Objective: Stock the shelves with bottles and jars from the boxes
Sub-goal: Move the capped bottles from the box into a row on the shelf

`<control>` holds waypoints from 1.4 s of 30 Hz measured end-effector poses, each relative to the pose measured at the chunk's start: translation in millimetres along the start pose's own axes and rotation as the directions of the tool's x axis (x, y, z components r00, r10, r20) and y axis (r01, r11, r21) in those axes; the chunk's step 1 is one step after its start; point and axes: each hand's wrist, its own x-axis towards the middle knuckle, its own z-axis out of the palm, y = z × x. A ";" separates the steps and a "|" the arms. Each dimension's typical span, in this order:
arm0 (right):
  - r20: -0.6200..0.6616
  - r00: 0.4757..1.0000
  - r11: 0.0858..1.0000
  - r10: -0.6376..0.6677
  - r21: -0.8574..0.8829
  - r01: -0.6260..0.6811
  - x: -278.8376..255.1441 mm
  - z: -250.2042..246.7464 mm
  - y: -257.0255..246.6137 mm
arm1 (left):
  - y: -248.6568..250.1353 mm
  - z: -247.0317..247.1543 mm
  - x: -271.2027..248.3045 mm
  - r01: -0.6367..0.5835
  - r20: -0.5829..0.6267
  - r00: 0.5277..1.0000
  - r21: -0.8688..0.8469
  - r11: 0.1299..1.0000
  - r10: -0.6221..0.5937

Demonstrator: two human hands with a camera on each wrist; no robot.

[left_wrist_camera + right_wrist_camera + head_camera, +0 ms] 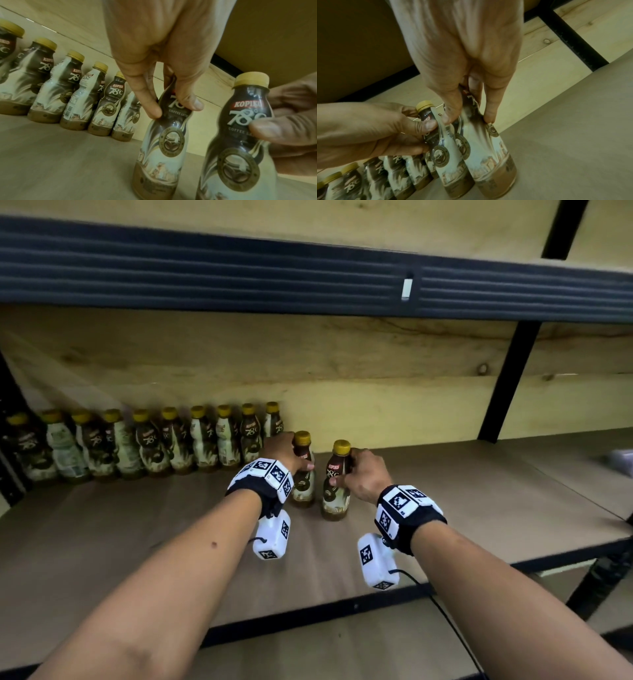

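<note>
Two brown coffee bottles with yellow caps stand upright on the shelf board, side by side. My left hand grips the upper body of the left bottle; in the left wrist view its fingers and thumb pinch that bottle below the neck. My right hand grips the right bottle the same way, seen in the right wrist view as hand on bottle. A row of several like bottles lines the back wall to the left.
The wooden back wall runs behind the bottles. A black upright post stands at the right, and the upper shelf's dark edge hangs overhead. Bare shelf board lies right of the held bottles. A pale object shows at the far right.
</note>
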 end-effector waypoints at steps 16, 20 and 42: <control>0.096 0.980 0.976 -0.175 -0.116 0.186 175.2 11.7 29.0 | -0.5 28.6 132.4 0.168 -0.167 0.976 0.179 0.970 -0.138; 0.103 0.974 0.972 -0.203 -0.094 0.213 201.7 21.0 25.0 | -4.0 30.3 148.5 0.169 -0.192 0.973 0.202 0.965 -0.130; 0.133 0.986 0.966 0.101 0.225 -0.130 204.0 48.0 33.4 | -107.9 -6.4 81.9 0.547 -0.268 0.781 -0.141 0.825 -0.564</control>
